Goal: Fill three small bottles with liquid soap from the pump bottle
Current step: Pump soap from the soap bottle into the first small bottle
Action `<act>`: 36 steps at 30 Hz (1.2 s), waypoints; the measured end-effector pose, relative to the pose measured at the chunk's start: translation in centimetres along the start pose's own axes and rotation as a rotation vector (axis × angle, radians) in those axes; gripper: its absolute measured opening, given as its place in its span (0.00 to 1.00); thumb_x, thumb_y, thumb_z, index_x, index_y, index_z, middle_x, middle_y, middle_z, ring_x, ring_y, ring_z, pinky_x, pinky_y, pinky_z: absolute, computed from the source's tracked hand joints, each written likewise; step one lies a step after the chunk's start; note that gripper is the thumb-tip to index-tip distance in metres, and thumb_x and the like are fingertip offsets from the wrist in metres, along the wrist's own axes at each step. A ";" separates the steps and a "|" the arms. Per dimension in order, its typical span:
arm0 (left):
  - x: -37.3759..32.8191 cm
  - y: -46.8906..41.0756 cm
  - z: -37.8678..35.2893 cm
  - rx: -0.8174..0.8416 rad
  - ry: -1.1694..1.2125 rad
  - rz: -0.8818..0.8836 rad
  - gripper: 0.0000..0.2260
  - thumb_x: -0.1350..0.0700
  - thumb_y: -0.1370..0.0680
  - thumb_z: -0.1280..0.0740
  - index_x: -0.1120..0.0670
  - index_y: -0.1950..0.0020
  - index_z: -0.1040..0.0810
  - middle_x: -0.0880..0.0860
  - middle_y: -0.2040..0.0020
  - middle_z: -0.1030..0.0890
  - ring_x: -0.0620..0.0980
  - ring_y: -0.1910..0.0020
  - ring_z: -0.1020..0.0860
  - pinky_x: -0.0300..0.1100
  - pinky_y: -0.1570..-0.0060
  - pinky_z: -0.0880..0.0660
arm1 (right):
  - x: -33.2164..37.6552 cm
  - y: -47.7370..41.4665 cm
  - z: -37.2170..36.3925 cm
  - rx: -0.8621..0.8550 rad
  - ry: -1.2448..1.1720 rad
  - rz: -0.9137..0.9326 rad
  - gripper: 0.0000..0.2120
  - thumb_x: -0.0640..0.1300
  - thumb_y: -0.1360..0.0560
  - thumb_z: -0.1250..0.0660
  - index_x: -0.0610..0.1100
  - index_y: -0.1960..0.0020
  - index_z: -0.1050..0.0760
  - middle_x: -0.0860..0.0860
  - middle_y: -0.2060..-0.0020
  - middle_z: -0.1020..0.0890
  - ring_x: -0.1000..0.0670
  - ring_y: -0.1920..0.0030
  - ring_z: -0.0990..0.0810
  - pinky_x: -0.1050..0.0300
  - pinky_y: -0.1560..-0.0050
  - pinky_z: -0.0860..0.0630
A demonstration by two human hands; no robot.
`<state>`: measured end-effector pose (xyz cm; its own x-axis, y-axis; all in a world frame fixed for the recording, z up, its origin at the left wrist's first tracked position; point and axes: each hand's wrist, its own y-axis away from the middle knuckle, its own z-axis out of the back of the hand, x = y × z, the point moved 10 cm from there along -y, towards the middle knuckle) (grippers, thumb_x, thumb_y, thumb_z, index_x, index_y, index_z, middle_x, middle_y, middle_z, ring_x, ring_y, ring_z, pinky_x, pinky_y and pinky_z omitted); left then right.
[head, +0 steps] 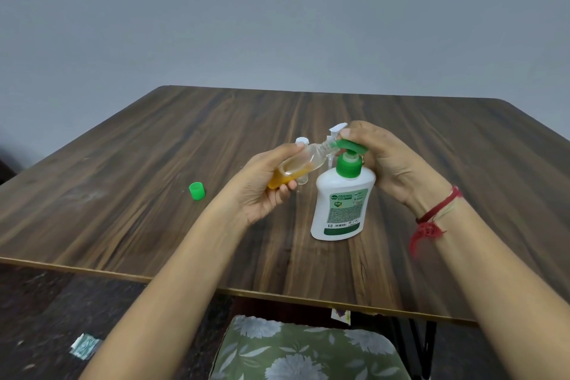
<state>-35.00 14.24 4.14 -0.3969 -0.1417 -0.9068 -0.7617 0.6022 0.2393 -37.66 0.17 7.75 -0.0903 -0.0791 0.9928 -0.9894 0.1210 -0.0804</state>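
Note:
A white pump bottle with a green pump head stands upright on the wooden table. My right hand rests on top of the pump head, fingers curled over it. My left hand grips a small clear bottle, tilted with its open neck at the pump's nozzle. Orange soap lies in its lower end. Two more small bottles with white caps, one and another, stand behind, mostly hidden by my hands.
A loose green cap lies on the table to the left of my left hand. A chair cushion with a flower print sits below the table's near edge. A grey wall stands behind the table.

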 end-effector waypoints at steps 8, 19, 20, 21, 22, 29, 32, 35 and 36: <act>0.1 0.0 -0.3 0.014 0.031 0.002 0.07 0.52 0.26 0.30 0.55 0.61 0.17 0.55 0.63 0.21 0.42 0.80 0.27 0.30 0.84 0.31 | 0.8 0.2 0.0 -0.009 0.025 0.022 0.21 0.51 0.42 0.24 0.41 0.62 0.31 0.43 0.59 0.28 0.50 0.62 0.26 0.55 0.54 0.31; 0.3 -0.1 -0.1 0.006 0.019 0.003 0.13 0.52 0.26 0.30 0.52 0.69 0.15 0.53 0.64 0.21 0.42 0.80 0.28 0.29 0.84 0.32 | 0.7 0.3 -0.1 -0.010 0.047 0.018 0.25 0.53 0.44 0.22 0.40 0.57 0.29 0.42 0.55 0.29 0.46 0.58 0.30 0.51 0.51 0.34; 0.2 -0.1 -0.1 0.006 0.005 -0.002 0.13 0.52 0.25 0.31 0.52 0.70 0.15 0.53 0.64 0.21 0.42 0.80 0.28 0.29 0.84 0.32 | 0.3 0.3 0.0 -0.010 0.044 0.009 0.26 0.53 0.44 0.22 0.40 0.57 0.29 0.42 0.55 0.30 0.46 0.58 0.30 0.52 0.51 0.34; 0.3 -0.1 -0.2 0.007 -0.003 -0.001 0.14 0.52 0.25 0.31 0.51 0.70 0.15 0.53 0.64 0.21 0.42 0.80 0.28 0.29 0.84 0.32 | -0.1 0.5 0.1 -0.005 0.029 0.001 0.25 0.53 0.43 0.22 0.40 0.58 0.29 0.42 0.58 0.29 0.46 0.58 0.30 0.53 0.53 0.34; 0.4 -0.1 -0.2 0.010 -0.005 0.004 0.14 0.52 0.26 0.30 0.51 0.70 0.15 0.53 0.63 0.21 0.42 0.80 0.28 0.29 0.84 0.32 | -0.4 0.6 0.0 -0.004 0.000 -0.005 0.21 0.52 0.42 0.23 0.41 0.61 0.31 0.43 0.60 0.29 0.47 0.60 0.30 0.55 0.55 0.33; -0.6 -0.1 0.0 -0.010 -0.047 -0.024 0.06 0.53 0.24 0.31 0.55 0.56 0.20 0.52 0.67 0.20 0.42 0.81 0.28 0.29 0.84 0.32 | 0.2 0.1 0.2 -0.014 0.055 0.004 0.21 0.52 0.42 0.24 0.41 0.61 0.30 0.43 0.57 0.28 0.48 0.60 0.30 0.54 0.53 0.34; 0.2 -0.1 0.0 -0.004 -0.032 0.004 0.07 0.52 0.26 0.30 0.55 0.59 0.19 0.53 0.64 0.21 0.42 0.81 0.28 0.29 0.84 0.32 | -0.4 0.4 0.0 -0.009 0.009 -0.010 0.19 0.52 0.41 0.25 0.42 0.62 0.30 0.46 0.63 0.27 0.49 0.61 0.29 0.56 0.56 0.31; 0.3 -0.1 -0.2 0.010 0.014 0.014 0.06 0.52 0.26 0.30 0.54 0.59 0.18 0.54 0.63 0.21 0.42 0.81 0.28 0.29 0.85 0.32 | 0.5 0.3 -0.2 -0.007 0.051 0.009 0.27 0.54 0.45 0.21 0.40 0.55 0.28 0.42 0.54 0.29 0.46 0.57 0.29 0.51 0.49 0.33; 0.0 -0.1 -0.3 0.011 0.014 0.004 0.06 0.52 0.26 0.30 0.55 0.58 0.19 0.54 0.64 0.21 0.42 0.81 0.28 0.29 0.85 0.32 | 0.8 0.3 -0.3 -0.007 0.055 0.012 0.26 0.53 0.44 0.22 0.40 0.56 0.28 0.43 0.52 0.30 0.47 0.57 0.29 0.50 0.49 0.34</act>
<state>-35.07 13.97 4.20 -0.4071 -0.1502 -0.9009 -0.7543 0.6116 0.2388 -38.04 0.40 8.56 -0.0957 -0.0229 0.9952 -0.9874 0.1286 -0.0920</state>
